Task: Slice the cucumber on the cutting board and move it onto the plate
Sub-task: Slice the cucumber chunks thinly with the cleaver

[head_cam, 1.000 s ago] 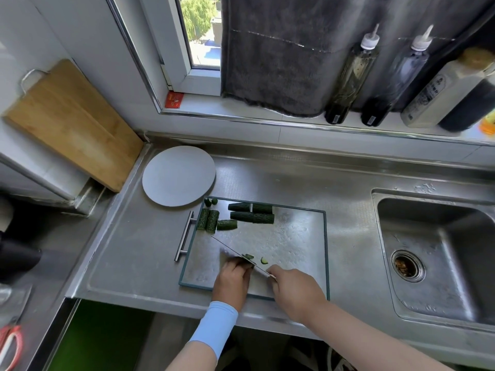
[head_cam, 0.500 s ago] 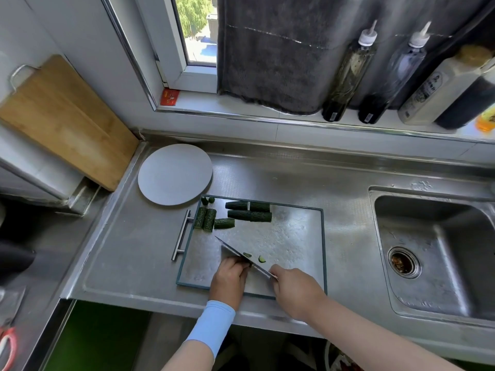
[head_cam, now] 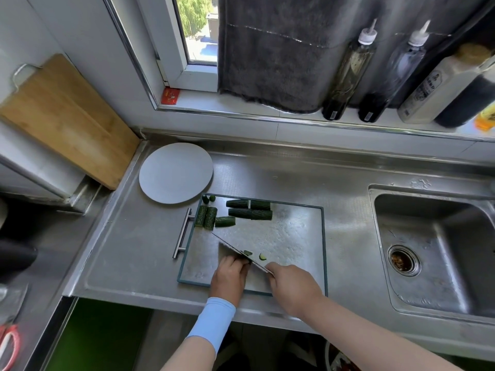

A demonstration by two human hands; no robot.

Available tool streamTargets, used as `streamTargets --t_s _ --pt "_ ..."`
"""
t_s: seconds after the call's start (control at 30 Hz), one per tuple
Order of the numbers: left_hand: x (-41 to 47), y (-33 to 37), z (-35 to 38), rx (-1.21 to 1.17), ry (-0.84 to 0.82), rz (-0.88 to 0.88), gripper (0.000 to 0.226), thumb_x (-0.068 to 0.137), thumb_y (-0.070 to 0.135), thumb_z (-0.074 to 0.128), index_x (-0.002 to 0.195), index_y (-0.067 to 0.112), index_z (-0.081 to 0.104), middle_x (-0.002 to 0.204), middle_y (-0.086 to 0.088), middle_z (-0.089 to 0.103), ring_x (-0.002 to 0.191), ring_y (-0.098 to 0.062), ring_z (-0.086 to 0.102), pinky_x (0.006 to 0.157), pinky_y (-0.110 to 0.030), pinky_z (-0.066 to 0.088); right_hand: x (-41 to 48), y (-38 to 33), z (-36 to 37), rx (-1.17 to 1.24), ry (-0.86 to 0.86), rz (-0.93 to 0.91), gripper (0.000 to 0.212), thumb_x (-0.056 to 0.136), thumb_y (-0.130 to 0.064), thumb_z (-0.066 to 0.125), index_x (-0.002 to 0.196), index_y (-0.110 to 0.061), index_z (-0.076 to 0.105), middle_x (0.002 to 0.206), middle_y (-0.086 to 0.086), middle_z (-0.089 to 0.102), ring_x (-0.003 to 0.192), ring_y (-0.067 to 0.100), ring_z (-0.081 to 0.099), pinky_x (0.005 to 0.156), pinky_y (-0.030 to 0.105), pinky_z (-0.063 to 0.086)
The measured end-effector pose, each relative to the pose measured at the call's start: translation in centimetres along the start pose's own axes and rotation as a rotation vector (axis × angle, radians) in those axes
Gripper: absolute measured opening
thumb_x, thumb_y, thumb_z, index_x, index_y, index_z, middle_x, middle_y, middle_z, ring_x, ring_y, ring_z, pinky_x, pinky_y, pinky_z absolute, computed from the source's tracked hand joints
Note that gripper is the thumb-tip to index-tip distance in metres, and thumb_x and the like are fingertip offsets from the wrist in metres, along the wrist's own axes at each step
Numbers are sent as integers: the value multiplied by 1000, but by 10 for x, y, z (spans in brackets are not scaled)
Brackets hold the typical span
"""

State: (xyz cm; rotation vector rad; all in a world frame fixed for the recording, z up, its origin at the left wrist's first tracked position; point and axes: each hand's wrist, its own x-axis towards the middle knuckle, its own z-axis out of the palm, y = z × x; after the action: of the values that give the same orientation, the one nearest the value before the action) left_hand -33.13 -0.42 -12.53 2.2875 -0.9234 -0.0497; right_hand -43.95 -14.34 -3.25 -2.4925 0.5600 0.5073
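Fingers of the right hand (head_cam: 292,287) grip the knife (head_cam: 235,249); left hand (head_cam: 230,277) fingers hold a cucumber piece (head_cam: 247,253) on the cutting board (head_cam: 294,236).

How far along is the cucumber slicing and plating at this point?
Done: the cucumber is cut into several chunks lying at the far-left corner of the cutting board, and one thin slice lies by the blade. In hand: the right-hand grip holds the knife over a cucumber piece steadied by the left-hand grip. Left: slicing the chunks; no cucumber is on the plate yet.
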Motion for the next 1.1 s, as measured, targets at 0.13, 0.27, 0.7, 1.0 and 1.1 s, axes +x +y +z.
streamTargets --t_s 0.13,0.27,0.7,1.0,1.1 --pt "0 2 -2 17 11 10 22 68 3 83 86 11 74 91 -8 68 81 -25 64 71 -28 55 -10 1 -2 -10 25 -24 27 105 -29 34 120 -25 55 88 5 68 78 28 60 69 37 48" --pt "0 2 -2 3 22 17 20 72 5 81 90 11 74 93 -7 68 84 -24 64 74 -30 56 -12 7 -3 -24 16 -30 25 105 -28 33 117 -24 55 87 4 67 74 27 58 68 37 47" --pt "-2 -3 1 10 35 23 18 71 4 82 85 11 73 85 -4 65 81 -19 60 69 -27 51 7 -1 1 13 -52 32 24 102 -23 34 116 -21 53 87 9 64 78 31 60 66 37 46" --pt "-4 -3 -1 15 14 3 17 73 4 80 86 11 72 88 -5 64 86 -18 55 69 -28 51 8 -4 0 8 -33 12 29 104 -28 33 121 -22 56 92 8 66 82 30 61 72 39 50" --pt "-4 -1 -2 -12 28 -17 19 73 4 80 89 12 72 90 -4 65 87 -18 56 75 -24 50 3 -3 -2 16 -8 -6 30 104 -29 34 121 -24 57 93 6 68 81 28 61 71 36 49"
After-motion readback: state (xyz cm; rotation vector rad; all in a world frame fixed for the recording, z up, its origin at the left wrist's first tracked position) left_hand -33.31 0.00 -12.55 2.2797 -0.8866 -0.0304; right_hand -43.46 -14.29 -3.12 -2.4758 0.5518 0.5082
